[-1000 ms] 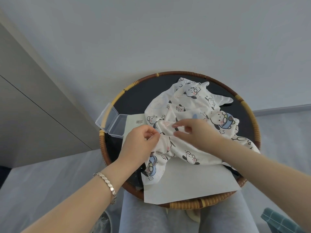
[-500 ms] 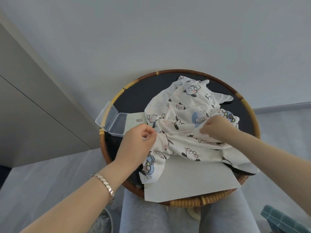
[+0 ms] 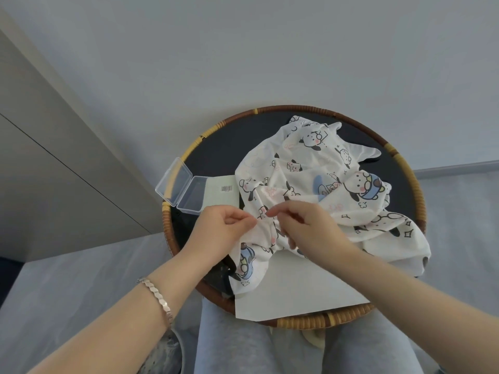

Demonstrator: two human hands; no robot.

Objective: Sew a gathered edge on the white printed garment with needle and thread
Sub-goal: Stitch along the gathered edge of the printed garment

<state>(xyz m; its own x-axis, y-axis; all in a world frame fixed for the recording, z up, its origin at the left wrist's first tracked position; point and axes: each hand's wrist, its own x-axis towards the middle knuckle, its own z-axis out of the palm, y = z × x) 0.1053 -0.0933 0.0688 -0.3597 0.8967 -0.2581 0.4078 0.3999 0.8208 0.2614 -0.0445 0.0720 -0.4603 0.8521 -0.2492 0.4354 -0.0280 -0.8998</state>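
The white printed garment (image 3: 318, 182), covered in cartoon dogs, lies crumpled on a round rattan tray (image 3: 417, 195) on my lap. My left hand (image 3: 218, 233) pinches a bunched edge of the fabric at the tray's left-centre. My right hand (image 3: 305, 228) is right beside it, thumb and forefinger pinched together over the same fold, the other fingers resting on the cloth. Needle and thread are too fine to make out.
An open clear plastic box (image 3: 183, 188) sits on the tray's left rim beside a pale card with a barcode (image 3: 224, 193). A white paper sheet (image 3: 302, 287) lies under the garment at the tray's near edge. A wall stands behind.
My right hand swung out to the right across the garment, then came back left beside my left hand. The left hand kept its pinch on the fabric edge.
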